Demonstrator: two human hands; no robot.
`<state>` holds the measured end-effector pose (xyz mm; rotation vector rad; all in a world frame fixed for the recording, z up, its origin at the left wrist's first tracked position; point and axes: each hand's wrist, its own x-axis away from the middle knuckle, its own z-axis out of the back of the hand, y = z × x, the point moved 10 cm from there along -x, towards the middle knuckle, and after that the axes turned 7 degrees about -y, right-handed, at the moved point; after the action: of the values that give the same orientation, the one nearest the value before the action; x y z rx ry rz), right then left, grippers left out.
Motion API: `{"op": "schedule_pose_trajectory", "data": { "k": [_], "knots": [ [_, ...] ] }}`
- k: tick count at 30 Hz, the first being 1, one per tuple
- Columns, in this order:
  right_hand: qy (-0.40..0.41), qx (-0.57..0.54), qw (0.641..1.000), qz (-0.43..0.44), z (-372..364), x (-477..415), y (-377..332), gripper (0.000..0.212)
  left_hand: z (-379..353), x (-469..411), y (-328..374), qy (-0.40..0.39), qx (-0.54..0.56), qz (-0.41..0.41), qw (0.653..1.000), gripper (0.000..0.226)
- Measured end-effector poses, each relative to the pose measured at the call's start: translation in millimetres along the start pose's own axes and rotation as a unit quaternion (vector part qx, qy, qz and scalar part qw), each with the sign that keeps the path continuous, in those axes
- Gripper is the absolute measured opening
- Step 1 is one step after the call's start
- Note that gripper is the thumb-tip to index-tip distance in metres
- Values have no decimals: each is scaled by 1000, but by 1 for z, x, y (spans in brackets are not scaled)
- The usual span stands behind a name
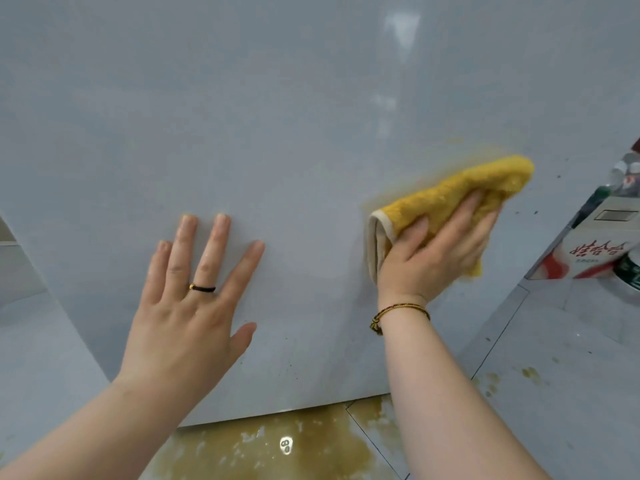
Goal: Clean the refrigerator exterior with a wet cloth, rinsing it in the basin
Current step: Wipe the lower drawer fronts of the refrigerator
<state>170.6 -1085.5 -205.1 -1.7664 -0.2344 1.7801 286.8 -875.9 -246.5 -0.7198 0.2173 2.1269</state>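
The pale grey refrigerator side fills most of the head view. My right hand presses a folded yellow cloth with a beige edge flat against the panel at mid right. Its fingers lie fairly straight over the cloth, and the thumb wraps the cloth's left side. A faint yellowish smear sits on the panel above the cloth. My left hand rests flat on the panel at lower left, fingers spread, holding nothing. A dark ring is on one of its fingers. No basin is in view.
The tiled floor below the refrigerator carries a yellow-brown puddle and some drips. At the right edge stand a red-and-white carton and several bottles on the floor.
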Motion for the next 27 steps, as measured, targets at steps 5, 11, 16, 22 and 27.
{"op": "schedule_pose_trajectory", "data": {
  "k": [5, 11, 16, 22, 27],
  "knots": [
    [-10, -67, 960, -272, -6, 44, 54, 73, 1, 1, 1, 24, -29, 11, 999, 72],
    [-29, -19, 993, 110, 3, -26, -23, 53, 1, 1, 2, 47, -33, 13, 998, 65],
    [-1, 23, 982, 189, 12, -67, -13, 60, 3, 1, 5, 79, -51, 5, 996, 73],
    [-34, -20, 984, -173, 9, -27, 85, 68, 6, 1, 5, 71, -47, 16, 996, 69],
    [-80, -59, 965, -243, 5, -3, 67, 70, 8, -10, 33, 55, -6, -33, 998, 62]
  ]
}}
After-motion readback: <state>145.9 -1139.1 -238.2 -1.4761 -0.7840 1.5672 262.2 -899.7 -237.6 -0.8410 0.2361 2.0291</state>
